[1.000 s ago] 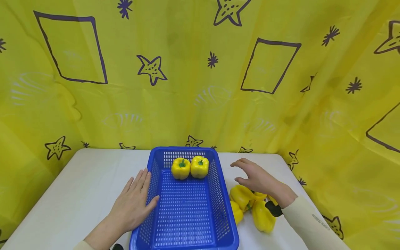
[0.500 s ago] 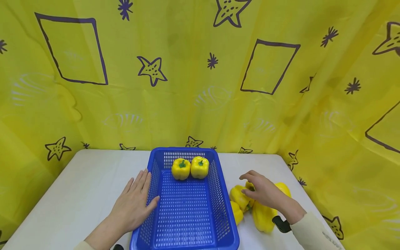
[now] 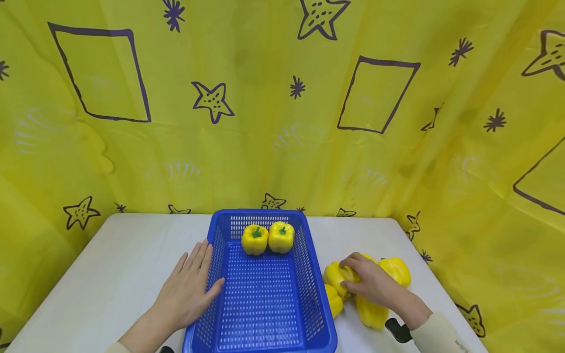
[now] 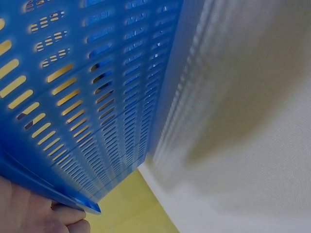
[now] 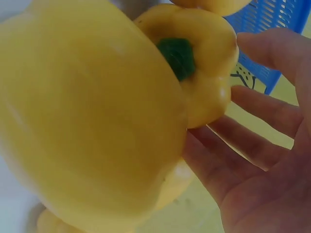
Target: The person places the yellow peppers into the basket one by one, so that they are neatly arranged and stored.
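your right hand [image 3: 372,284] has its fingers [image 5: 262,109] spread and loosely bent over a smooth, glossy yellow pepper [image 3: 338,277], touching its lobed top near the green stem [image 5: 177,56]; whether they have closed into a real grip, you cannot tell. that pepper lies on the table just right of the basket, packed against three more waxy yellow peppers: one [image 3: 396,270] behind your hand, one [image 3: 370,312] under your wrist, one [image 3: 334,300] touching the basket wall. your left hand [image 3: 191,287] lies flat, fingers straight, the thumb pressed on the left rim of the blue plastic basket [image 3: 222,218], a rectangular tub of slotted mesh. two blocky yellow peppers [image 3: 255,239] [image 3: 281,237] sit upright, side by side, at its far end. the white table [image 3: 115,264] has a fine matte grain, and a thin yellow curtain [image 3: 265,108] printed with dark stars and squares hangs behind.
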Available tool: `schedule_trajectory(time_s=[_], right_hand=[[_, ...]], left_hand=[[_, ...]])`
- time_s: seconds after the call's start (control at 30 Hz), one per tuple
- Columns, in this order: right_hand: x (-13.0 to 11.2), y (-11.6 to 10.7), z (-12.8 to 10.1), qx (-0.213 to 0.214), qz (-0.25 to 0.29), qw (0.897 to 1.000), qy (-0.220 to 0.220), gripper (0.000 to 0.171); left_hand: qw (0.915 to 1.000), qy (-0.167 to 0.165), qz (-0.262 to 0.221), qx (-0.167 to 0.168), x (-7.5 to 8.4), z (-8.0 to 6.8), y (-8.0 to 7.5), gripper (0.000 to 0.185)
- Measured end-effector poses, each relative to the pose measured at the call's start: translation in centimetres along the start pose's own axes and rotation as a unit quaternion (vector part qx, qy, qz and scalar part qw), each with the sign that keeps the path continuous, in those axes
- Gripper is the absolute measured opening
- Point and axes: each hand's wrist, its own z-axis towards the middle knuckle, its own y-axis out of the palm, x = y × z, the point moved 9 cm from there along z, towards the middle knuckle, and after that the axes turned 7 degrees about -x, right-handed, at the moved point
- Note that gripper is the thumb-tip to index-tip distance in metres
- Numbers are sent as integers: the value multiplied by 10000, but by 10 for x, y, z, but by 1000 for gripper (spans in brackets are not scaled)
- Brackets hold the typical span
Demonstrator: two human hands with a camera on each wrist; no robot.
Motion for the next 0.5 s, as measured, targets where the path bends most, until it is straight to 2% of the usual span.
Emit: schedule_trajectory(time_s=[0.3, 0.5], right_hand=[[7, 6, -2, -42, 149, 9986, 501, 45], [6, 10, -3, -99, 152, 9984, 542, 54]], left_hand=[[10000, -10, 7, -14, 0, -1, 0, 80], [10000, 4, 15, 5, 0, -1, 0, 80]])
